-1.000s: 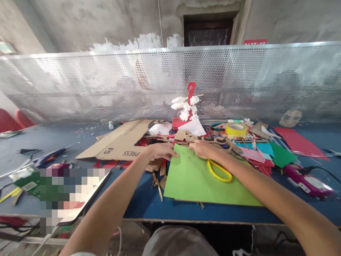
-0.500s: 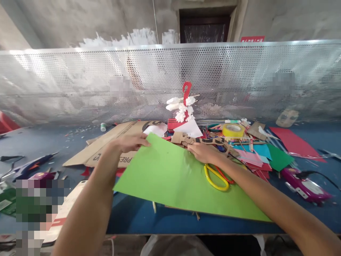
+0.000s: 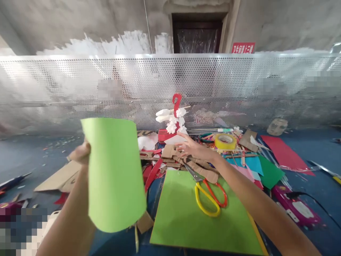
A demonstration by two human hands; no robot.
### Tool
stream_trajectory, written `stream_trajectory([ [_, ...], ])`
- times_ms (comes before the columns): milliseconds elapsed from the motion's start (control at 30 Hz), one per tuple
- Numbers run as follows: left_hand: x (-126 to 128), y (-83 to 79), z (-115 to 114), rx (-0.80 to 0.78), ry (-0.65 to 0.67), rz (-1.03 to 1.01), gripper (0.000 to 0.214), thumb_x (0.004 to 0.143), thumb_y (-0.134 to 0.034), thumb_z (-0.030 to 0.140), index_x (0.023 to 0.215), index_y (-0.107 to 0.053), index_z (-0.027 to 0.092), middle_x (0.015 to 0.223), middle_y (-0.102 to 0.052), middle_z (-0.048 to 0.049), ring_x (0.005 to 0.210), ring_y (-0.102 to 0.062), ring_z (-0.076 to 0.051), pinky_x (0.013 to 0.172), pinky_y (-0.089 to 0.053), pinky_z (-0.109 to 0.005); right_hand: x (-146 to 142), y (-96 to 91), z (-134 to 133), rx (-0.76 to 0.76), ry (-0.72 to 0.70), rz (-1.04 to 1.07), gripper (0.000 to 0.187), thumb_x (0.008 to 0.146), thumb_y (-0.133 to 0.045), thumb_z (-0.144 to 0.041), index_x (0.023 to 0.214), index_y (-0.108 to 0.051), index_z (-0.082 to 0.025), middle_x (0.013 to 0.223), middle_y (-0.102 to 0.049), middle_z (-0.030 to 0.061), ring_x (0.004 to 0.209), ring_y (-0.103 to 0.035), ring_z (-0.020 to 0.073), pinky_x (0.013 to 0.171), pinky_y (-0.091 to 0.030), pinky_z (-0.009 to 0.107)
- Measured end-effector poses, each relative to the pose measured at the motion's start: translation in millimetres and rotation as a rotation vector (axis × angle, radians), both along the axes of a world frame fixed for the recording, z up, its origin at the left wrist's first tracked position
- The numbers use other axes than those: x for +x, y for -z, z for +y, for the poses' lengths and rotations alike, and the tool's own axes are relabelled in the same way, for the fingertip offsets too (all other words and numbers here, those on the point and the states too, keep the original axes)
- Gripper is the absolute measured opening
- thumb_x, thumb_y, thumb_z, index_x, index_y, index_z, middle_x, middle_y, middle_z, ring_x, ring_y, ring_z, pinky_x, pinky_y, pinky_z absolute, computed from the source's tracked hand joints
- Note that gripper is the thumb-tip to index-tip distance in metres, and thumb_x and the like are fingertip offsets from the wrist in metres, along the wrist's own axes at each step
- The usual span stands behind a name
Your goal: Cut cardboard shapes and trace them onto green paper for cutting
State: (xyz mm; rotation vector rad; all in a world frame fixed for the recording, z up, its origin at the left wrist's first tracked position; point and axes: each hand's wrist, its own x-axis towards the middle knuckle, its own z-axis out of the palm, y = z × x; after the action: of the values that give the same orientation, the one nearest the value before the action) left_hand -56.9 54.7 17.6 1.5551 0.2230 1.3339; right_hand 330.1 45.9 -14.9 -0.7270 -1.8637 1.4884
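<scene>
A sheet of light green paper point(image 3: 114, 170) hangs upright and slightly curved, its left edge gripped by my left hand point(image 3: 81, 153). Part of that hand's fingers is hidden behind the paper. My right hand point(image 3: 193, 147) is empty, fingers apart, over torn brown cardboard pieces point(image 3: 170, 151). Scissors point(image 3: 207, 197) with one yellow and one red handle lie on another green sheet point(image 3: 181, 220), their blades pointing toward the cardboard. Behind my right hand stands a red hook-shaped piece with white tufts point(image 3: 177, 113) on a red base.
Yellow tape point(image 3: 225, 141) sits among coloured scraps. A red sheet point(image 3: 283, 153), a dark green piece point(image 3: 270, 172) and a purple corded device point(image 3: 297, 208) lie to the right. Flat cardboard point(image 3: 57, 179) is at left. A perforated metal panel point(image 3: 213, 103) closes off the table's back.
My left hand has lifted the light green sheet off and leftward, uncovering another green sheet. My right hand has moved up off the pile and spread its fingers. The scissors now show blades.
</scene>
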Motion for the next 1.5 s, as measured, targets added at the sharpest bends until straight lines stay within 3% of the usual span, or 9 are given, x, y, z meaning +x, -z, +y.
stream_trajectory([
  [100, 28.5, -3.9, 22.5, 0.216, 0.088, 0.042, 0.019, 0.083, -0.083, 0.038, 0.100, -0.080, 0.030, 0.080, -0.080, 0.0006, 0.052, -0.069, -0.017, 0.045, -0.060, -0.027, 12.7, -13.9, 10.0, -0.104, 0.035, 0.105, 0.115, 0.083, -0.075, -0.072, 0.169, -0.008, -0.038, 0.164, -0.041, 0.0171, 0.150, -0.043, 0.0309, 0.121, -0.037, 0.053],
  [233, 67.2, -6.0, 36.8, 0.196, 0.075, -0.006, 0.025, 0.079, -0.086, 0.030, 0.101, -0.075, 0.033, 0.082, -0.081, 0.0037, 0.056, -0.073, -0.019, 0.049, -0.063, -0.028, 18.4, -8.4, 16.1, -0.277, 0.095, 0.257, 0.129, 0.077, -0.085, -0.065, 0.170, 0.000, -0.033, 0.160, -0.046, 0.0210, 0.149, -0.047, 0.0289, 0.121, -0.037, 0.050],
  [367, 94.1, -1.5, 40.1, 0.150, 0.260, -0.156, 0.026, 0.074, -0.086, 0.030, 0.095, -0.070, 0.031, 0.058, -0.069, 0.0100, 0.034, -0.055, -0.012, 0.038, -0.054, -0.023, -5.1, 22.3, 14.5, -0.366, -0.019, 0.330, 0.105, 0.079, -0.084, -0.064, 0.163, -0.029, -0.035, 0.146, -0.063, 0.0139, 0.133, -0.062, 0.0278, 0.114, -0.045, 0.050],
  [500, 95.9, -2.3, 44.7, 0.021, 0.126, -0.159, 0.026, 0.072, -0.087, 0.036, 0.091, -0.071, 0.028, 0.061, -0.069, 0.0074, 0.040, -0.059, -0.013, 0.041, -0.054, -0.024, -27.6, 39.6, 18.6, -0.423, -0.003, 0.374, 0.076, 0.066, -0.092, -0.062, 0.128, -0.067, -0.025, 0.123, -0.076, 0.0102, 0.108, -0.074, 0.0281, 0.094, -0.060, 0.042],
  [733, 56.5, 2.4, 72.6, -0.309, -0.225, 0.412, 0.047, 0.074, -0.090, 0.038, 0.113, -0.074, 0.016, 0.097, -0.081, -0.0101, 0.081, -0.078, -0.027, 0.072, -0.064, -0.036, 55.8, -15.3, 40.9, 0.004, 0.608, -0.026, 0.033, 0.073, -0.092, -0.040, 0.095, -0.079, -0.020, 0.103, -0.081, 0.0104, 0.091, -0.076, 0.0291, 0.078, -0.063, 0.037],
  [933, 71.5, 24.0, 84.2, -0.395, -0.154, 0.477, 0.067, 0.069, -0.093, 0.043, 0.126, -0.071, 0.016, 0.108, -0.081, -0.0134, 0.085, -0.078, -0.029, 0.072, -0.064, -0.037, 98.6, -21.0, 45.5, 0.053, 0.574, -0.101, 0.038, 0.071, -0.091, -0.038, 0.101, -0.081, -0.018, 0.101, -0.082, 0.0077, 0.087, -0.077, 0.0269, 0.074, -0.063, 0.033],
  [1233, 87.5, 22.5, 75.9, -0.329, -0.281, 0.544, 0.058, 0.071, -0.086, 0.065, 0.097, -0.079, 0.014, 0.090, -0.080, -0.0119, 0.079, -0.077, -0.028, 0.074, -0.064, -0.042, 110.9, -34.7, 39.2, 0.037, 0.437, -0.228, 0.034, 0.072, -0.089, -0.039, 0.096, -0.080, -0.017, 0.097, -0.082, 0.0091, 0.083, -0.077, 0.0240, 0.068, -0.061, 0.029],
  [1367, 91.6, 22.7, 72.5, -0.389, -0.292, 0.526, 0.061, 0.065, -0.086, 0.072, 0.084, -0.077, 0.014, 0.080, -0.079, -0.0092, 0.072, -0.074, -0.025, 0.075, -0.064, -0.041, 108.8, -41.0, 33.1, -0.046, 0.509, -0.216, 0.034, 0.066, -0.092, -0.038, 0.086, -0.076, -0.016, 0.079, -0.079, 0.0076, 0.062, -0.071, 0.0196, 0.048, -0.053, 0.024],
  [1500, 94.9, 16.5, 68.5, -0.356, -0.338, 0.484, 0.053, 0.066, -0.089, 0.065, 0.084, -0.078, 0.015, 0.083, -0.079, -0.0080, 0.078, -0.075, -0.022, 0.084, -0.064, -0.041, 102.2, -51.1, 24.3, -0.094, 0.648, -0.015, 0.032, 0.072, -0.090, -0.037, 0.092, -0.075, -0.017, 0.083, -0.080, 0.0111, 0.068, -0.075, 0.0248, 0.060, -0.062, 0.033],
])
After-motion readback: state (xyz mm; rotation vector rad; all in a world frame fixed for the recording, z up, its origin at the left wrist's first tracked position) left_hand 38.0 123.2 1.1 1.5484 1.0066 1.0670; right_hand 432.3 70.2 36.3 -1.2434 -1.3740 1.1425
